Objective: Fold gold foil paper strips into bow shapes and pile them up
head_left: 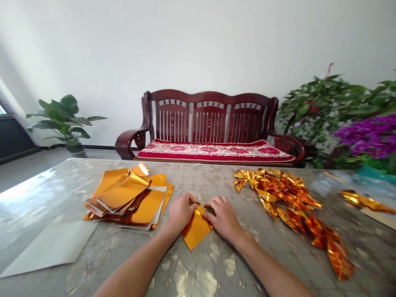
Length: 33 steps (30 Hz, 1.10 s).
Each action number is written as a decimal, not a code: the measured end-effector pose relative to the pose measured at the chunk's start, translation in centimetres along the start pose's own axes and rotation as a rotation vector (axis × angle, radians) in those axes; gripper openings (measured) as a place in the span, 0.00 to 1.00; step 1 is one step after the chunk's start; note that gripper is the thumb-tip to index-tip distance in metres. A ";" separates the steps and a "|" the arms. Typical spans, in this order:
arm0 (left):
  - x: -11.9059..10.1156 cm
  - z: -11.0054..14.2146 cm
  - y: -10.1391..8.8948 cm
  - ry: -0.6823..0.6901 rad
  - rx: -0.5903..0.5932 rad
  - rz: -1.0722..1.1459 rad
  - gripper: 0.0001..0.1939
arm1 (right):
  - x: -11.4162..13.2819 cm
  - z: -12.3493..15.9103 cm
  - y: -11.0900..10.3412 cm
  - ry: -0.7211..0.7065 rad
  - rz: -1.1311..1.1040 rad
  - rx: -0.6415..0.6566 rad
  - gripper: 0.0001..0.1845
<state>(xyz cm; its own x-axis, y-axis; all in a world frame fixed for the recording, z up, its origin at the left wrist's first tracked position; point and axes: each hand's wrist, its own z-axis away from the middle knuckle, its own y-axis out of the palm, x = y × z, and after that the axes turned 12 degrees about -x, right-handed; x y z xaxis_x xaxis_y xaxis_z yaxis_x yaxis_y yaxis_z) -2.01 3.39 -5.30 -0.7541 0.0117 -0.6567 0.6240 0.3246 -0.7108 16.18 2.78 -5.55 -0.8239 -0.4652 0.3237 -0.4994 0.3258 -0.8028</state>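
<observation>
A small sheet of gold foil paper [194, 232] lies on the table [198, 272] between my two hands. My left hand [181, 211] pinches its far left corner, fingers curled and closed on the paper. My right hand [223, 216] presses and pinches the far right part of the same sheet. The top edge of the paper looks folded or creased under my fingers. To the left lies a loose stack of flat gold foil sheets [130, 200]. To the right, several folded, crinkled gold foil pieces [291, 202] trail across the table.
A white sheet [51, 247] lies at the near left. One more gold foil piece [366, 201] rests at the far right. Beyond the table stand a dark wooden bench [210, 123] with a red cushion, a potted plant [64, 119], and plants with purple flowers [369, 138].
</observation>
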 end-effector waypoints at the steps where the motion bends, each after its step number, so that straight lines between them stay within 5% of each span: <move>1: 0.1 -0.1 0.2 -0.031 0.001 0.070 0.03 | 0.0 0.0 0.0 -0.001 -0.006 -0.006 0.10; 6: 0.5 -0.3 0.8 0.022 -0.122 0.428 0.04 | -0.1 -0.1 -0.1 0.041 -0.049 -0.036 0.05; 10: -0.2 0.5 -0.4 0.175 -0.330 0.378 0.02 | -0.7 0.0 -1.0 0.000 -0.049 -0.198 0.11; 12: -0.5 1.1 -1.3 0.362 -0.382 0.289 0.05 | -1.1 0.1 -1.6 -0.065 0.012 -0.307 0.14; 15: -0.6 1.7 -1.9 0.667 -0.316 0.109 0.10 | -1.6 0.2 -2.1 -0.180 0.110 -0.413 0.16; 17: -0.4 1.7 -1.6 0.726 -0.330 0.007 0.11 | -1.9 0.2 -2.0 -0.258 0.159 -0.451 0.14; 20: 0.1 1.4 -0.7 0.728 -0.344 -0.107 0.11 | -2.1 0.0 -1.6 -0.345 0.207 -0.459 0.10; 23: 0.3 1.2 -0.1 0.715 -0.211 -0.211 0.10 | -2.2 0.0 -1.2 -0.376 0.224 -0.393 0.07; 27: 0.0 1.4 -0.1 0.679 -0.063 -0.329 0.07 | -2.2 -0.1 -0.9 -0.330 0.222 -0.287 0.05; 33: -0.3 1.2 0.1 0.670 -0.040 -0.392 0.16 | -2.2 -0.1 -0.5 -0.266 0.188 -0.124 0.08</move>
<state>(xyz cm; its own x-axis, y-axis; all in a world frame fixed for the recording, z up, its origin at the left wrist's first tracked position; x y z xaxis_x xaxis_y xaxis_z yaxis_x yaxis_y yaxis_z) -1.53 2.31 -5.48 -0.8893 0.4536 -0.0575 0.2876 0.4572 -0.8416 18.23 3.72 -5.76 -0.8142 -0.5803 0.0210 -0.3875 0.5160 -0.7639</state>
